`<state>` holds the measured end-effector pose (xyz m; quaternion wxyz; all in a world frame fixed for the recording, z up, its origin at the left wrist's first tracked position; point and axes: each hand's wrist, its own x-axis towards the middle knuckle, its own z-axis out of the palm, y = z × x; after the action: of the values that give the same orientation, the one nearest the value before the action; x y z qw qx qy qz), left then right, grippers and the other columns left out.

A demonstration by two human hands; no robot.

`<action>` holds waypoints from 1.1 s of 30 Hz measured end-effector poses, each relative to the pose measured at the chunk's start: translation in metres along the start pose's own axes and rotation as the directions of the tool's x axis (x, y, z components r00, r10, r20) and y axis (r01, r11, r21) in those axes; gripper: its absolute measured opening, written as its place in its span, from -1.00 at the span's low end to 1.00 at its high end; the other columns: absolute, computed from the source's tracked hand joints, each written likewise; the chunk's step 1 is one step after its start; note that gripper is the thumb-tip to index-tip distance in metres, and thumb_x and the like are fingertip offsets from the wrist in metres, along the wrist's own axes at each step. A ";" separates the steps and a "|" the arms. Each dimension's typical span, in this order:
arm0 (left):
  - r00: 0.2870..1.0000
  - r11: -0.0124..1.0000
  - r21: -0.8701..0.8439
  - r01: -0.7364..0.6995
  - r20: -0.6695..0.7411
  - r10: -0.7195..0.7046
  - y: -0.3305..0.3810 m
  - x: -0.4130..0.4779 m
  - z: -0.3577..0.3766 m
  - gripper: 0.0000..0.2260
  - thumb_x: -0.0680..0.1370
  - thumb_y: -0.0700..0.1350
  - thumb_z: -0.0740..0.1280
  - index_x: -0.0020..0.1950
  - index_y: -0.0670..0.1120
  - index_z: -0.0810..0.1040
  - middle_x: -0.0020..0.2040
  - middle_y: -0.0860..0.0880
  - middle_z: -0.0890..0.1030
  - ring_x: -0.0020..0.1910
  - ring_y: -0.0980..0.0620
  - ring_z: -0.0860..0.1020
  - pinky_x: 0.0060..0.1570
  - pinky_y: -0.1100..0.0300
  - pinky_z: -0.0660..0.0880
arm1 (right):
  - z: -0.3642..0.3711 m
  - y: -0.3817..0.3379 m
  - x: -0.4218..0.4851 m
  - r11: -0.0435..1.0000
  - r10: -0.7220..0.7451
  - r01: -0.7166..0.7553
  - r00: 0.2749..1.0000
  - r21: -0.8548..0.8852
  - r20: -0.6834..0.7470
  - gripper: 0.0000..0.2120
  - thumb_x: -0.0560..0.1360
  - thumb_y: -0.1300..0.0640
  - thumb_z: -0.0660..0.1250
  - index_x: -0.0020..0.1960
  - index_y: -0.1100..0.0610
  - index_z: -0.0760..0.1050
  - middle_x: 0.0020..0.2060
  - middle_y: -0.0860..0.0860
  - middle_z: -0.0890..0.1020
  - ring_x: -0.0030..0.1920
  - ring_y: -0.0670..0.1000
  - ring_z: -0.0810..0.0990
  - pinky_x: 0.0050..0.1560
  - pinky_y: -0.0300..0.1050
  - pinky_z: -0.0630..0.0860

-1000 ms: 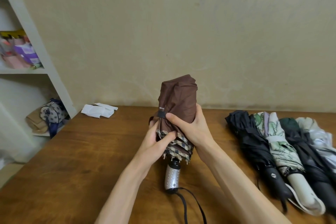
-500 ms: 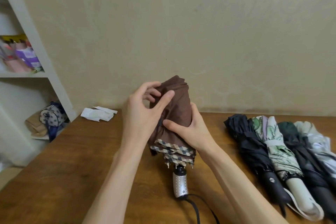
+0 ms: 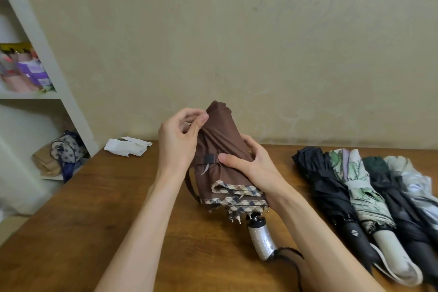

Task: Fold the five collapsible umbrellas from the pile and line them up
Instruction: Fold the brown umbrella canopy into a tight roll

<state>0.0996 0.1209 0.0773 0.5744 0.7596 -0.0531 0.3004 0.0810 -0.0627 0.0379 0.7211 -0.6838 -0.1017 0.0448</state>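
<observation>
A brown collapsible umbrella (image 3: 220, 140) with a checked hem and a silver handle (image 3: 262, 242) is held tilted above the wooden table (image 3: 94, 220). My right hand (image 3: 256, 168) grips its middle, thumb on the strap. My left hand (image 3: 179, 137) pinches the brown fabric near the top. Several folded umbrellas lie side by side at the right: a black one (image 3: 329, 192), a green floral one (image 3: 360, 192), a dark one (image 3: 391, 197) and a pale grey one (image 3: 417, 185).
A white folded paper (image 3: 128, 147) lies at the table's back left corner. A white shelf unit (image 3: 47, 59) stands at the left with bags and packets in it. The beige wall runs right behind the table.
My left hand rose from the checked hem to the umbrella's top and now pinches the fabric there. The umbrella tilted further, its handle swinging right. My right hand kept its grip.
</observation>
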 end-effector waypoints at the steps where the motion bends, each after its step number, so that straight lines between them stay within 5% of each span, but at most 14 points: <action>1: 1.000 0.999 0.027 -0.018 -0.011 0.018 0.000 -0.002 0.002 -0.95 0.62 0.01 0.48 0.07 0.14 0.67 -0.10 0.07 0.74 -0.16 0.09 0.69 -0.02 -0.12 0.63 | 0.000 0.000 0.000 1.000 0.008 -0.008 1.000 0.019 0.004 -0.43 0.44 0.03 0.65 0.38 -0.07 0.53 0.17 0.00 0.73 0.06 0.05 0.78 0.08 -0.04 0.70; 5: 0.936 0.930 0.294 -0.221 -0.205 0.287 0.009 -0.026 0.008 -0.84 0.69 -0.01 0.38 0.23 -0.03 0.56 -0.04 0.09 0.58 -0.16 0.11 0.58 -0.13 0.07 0.58 | 0.004 0.003 0.001 1.000 -0.002 0.004 0.999 0.025 -0.041 -0.43 0.45 0.00 0.64 0.39 -0.05 0.52 0.13 -0.05 0.75 0.09 0.01 0.77 0.11 -0.03 0.70; 8: 0.932 0.876 0.410 -0.253 -0.139 0.334 0.009 -0.062 0.021 -0.75 0.66 0.08 0.39 0.23 -0.05 0.53 0.00 0.05 0.55 -0.06 0.06 0.52 -0.05 0.24 0.44 | 0.004 0.002 0.002 0.998 -0.051 0.053 0.994 0.024 -0.095 -0.45 0.49 0.01 0.61 0.41 -0.02 0.51 0.13 -0.04 0.76 0.10 0.00 0.76 0.12 0.00 0.70; 11: 1.000 0.943 0.332 0.006 -0.018 0.000 -0.003 -0.077 0.035 -0.35 0.57 0.43 0.27 0.50 0.03 0.36 0.34 0.02 0.43 0.28 0.05 0.44 0.24 0.16 0.39 | 0.003 -0.002 0.000 0.997 -0.067 0.072 0.992 0.041 -0.104 -0.55 0.56 0.01 0.54 0.40 0.02 0.53 0.12 -0.01 0.76 0.13 0.03 0.75 0.21 0.10 0.68; 13: 0.944 0.955 0.063 0.290 0.146 -0.296 -0.003 -0.073 0.039 -0.10 0.44 0.58 0.27 0.65 0.15 0.16 0.50 0.09 0.32 0.39 0.09 0.40 0.37 0.08 0.40 | 0.003 -0.003 -0.002 0.991 -0.060 0.070 0.994 0.116 -0.087 -0.58 0.59 0.01 0.49 0.40 0.05 0.53 0.15 0.03 0.76 0.16 0.07 0.75 0.26 0.12 0.66; 15: 0.863 0.870 -0.149 0.471 0.283 -0.419 -0.006 -0.070 0.040 0.02 0.29 0.61 0.39 0.64 0.26 0.16 0.52 0.12 0.42 0.41 0.11 0.49 0.45 0.01 0.46 | 0.003 -0.004 -0.003 0.969 -0.041 0.055 0.997 0.242 -0.061 -0.56 0.59 -0.01 0.47 0.42 0.07 0.51 0.16 0.07 0.75 0.18 0.12 0.75 0.27 0.13 0.65; 18: 0.795 0.738 -0.314 0.597 0.353 -0.493 -0.013 -0.070 0.039 -0.06 0.27 0.41 0.62 0.57 0.25 0.34 0.34 0.11 0.64 0.26 0.09 0.66 0.34 -0.01 0.58 | 0.004 0.001 -0.001 0.932 -0.031 0.058 0.996 0.358 -0.081 -0.41 0.50 -0.06 0.51 0.47 -0.03 0.40 0.11 0.02 0.77 0.14 0.09 0.76 0.13 0.04 0.69; 21: 0.719 0.638 -0.346 0.688 0.439 -0.538 -0.011 -0.071 0.035 -0.30 0.32 0.24 0.62 0.41 0.10 0.56 0.17 0.05 0.75 0.15 0.05 0.73 0.27 0.00 0.62 | 0.005 0.004 0.000 0.942 -0.016 0.043 0.996 0.333 -0.085 -0.44 0.51 -0.07 0.50 0.43 -0.02 0.39 0.05 0.01 0.78 0.12 0.08 0.77 0.08 -0.01 0.70; 25: 0.729 0.665 -0.306 0.682 0.367 -0.579 -0.017 -0.074 0.037 -0.51 0.40 0.20 0.60 0.27 0.09 0.63 0.09 0.07 0.77 0.12 0.06 0.73 0.31 -0.03 0.60 | 0.004 0.004 0.003 0.992 -0.126 0.127 0.989 0.006 -0.081 -0.77 0.66 -0.05 0.37 0.30 -0.06 0.56 0.17 -0.03 0.73 0.19 -0.01 0.72 0.18 -0.14 0.65; 27: 0.744 0.671 -0.320 0.669 0.288 -0.603 -0.020 -0.074 0.038 -0.54 0.44 0.19 0.60 0.26 0.05 0.65 0.06 0.06 0.78 0.10 0.05 0.74 0.29 -0.05 0.61 | 0.003 -0.001 0.002 0.979 -0.147 0.141 0.989 -0.146 -0.029 -0.86 0.68 -0.10 0.32 0.22 -0.20 0.57 0.21 -0.22 0.68 0.25 -0.13 0.65 0.24 -0.23 0.57; 29: 0.745 0.662 -0.352 0.661 0.203 -0.636 -0.023 -0.069 0.037 -0.50 0.43 0.21 0.61 0.27 0.01 0.66 0.05 0.04 0.78 0.08 0.01 0.75 0.24 -0.06 0.64 | 0.000 -0.001 0.002 0.974 -0.067 0.081 0.995 -0.213 0.074 -0.57 0.61 -0.18 0.42 0.44 -0.19 0.45 0.26 -0.41 0.58 0.30 -0.25 0.56 0.24 -0.33 0.48; 31: 0.737 0.637 -0.429 0.640 0.107 -0.668 -0.024 -0.063 0.035 -0.43 0.41 0.23 0.62 0.31 -0.03 0.64 0.07 0.02 0.77 0.06 -0.02 0.75 0.18 -0.06 0.66 | -0.008 0.008 0.004 0.927 0.079 -0.010 0.982 -0.374 0.169 0.12 0.38 -0.30 0.62 0.70 -0.23 -0.01 0.51 -0.25 0.34 0.47 -0.14 0.43 0.43 -0.14 0.42; 33: 0.708 0.612 -0.497 0.615 0.008 -0.706 -0.023 -0.055 0.033 -0.37 0.39 0.27 0.62 0.32 -0.03 0.60 0.11 0.02 0.75 0.07 -0.05 0.73 0.17 -0.09 0.66 | -0.008 0.017 0.004 0.860 0.125 0.021 0.960 -0.510 0.252 0.35 0.28 -0.23 0.72 0.68 -0.29 -0.23 0.57 -0.09 0.25 0.53 -0.02 0.38 0.54 0.06 0.39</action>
<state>0.0776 0.0844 0.0245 0.8106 0.5321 0.2161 0.1149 0.0880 -0.0684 0.0209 0.4928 -0.8389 -0.1907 0.1309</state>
